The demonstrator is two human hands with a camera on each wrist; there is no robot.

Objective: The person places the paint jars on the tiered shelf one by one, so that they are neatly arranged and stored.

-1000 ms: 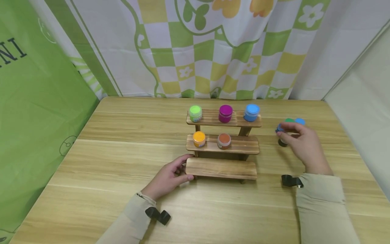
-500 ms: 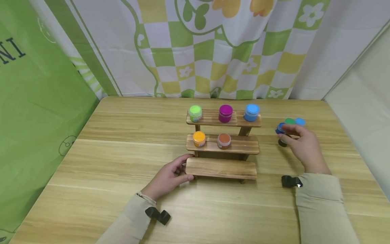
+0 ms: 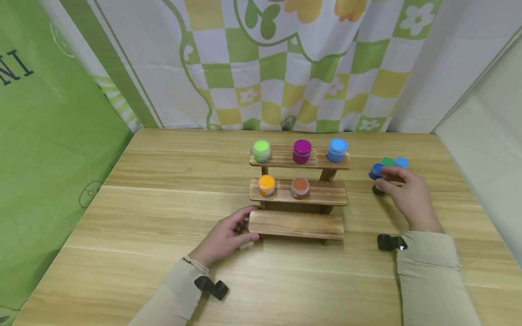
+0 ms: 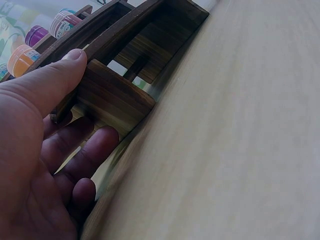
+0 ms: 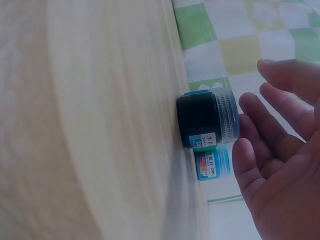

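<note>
Blue paint jar (image 3: 375, 172) stands on the wooden tabletop (image 3: 163, 213), right of the three-tier wooden stand (image 3: 295, 224). Black paint jar (image 3: 378, 191) just nearer the person; green jar (image 3: 388, 161) and pale-blue jar (image 3: 402, 162) just beyond, partly behind the fingers. Right hand (image 3: 408, 197) above this group, thumb and fingers parted and loosely bent, nothing gripped; whether a fingertip touches the blue lid, cannot tell. Left hand (image 3: 226, 237) grips the left end of the stand's lowest tier, thumb at the near edge, fingers curled behind and under. Top tier, left to right: lime-green jar (image 3: 262, 151), magenta jar (image 3: 302, 151), sky-blue jar (image 3: 336, 150). Middle tier: orange jar (image 3: 267, 186), then brown jar (image 3: 300, 188). All five upright, well spaced. Green-and-yellow checked curtain (image 3: 273, 68) hangs behind the table; both sleeves (image 3: 428, 271) beige.
</note>
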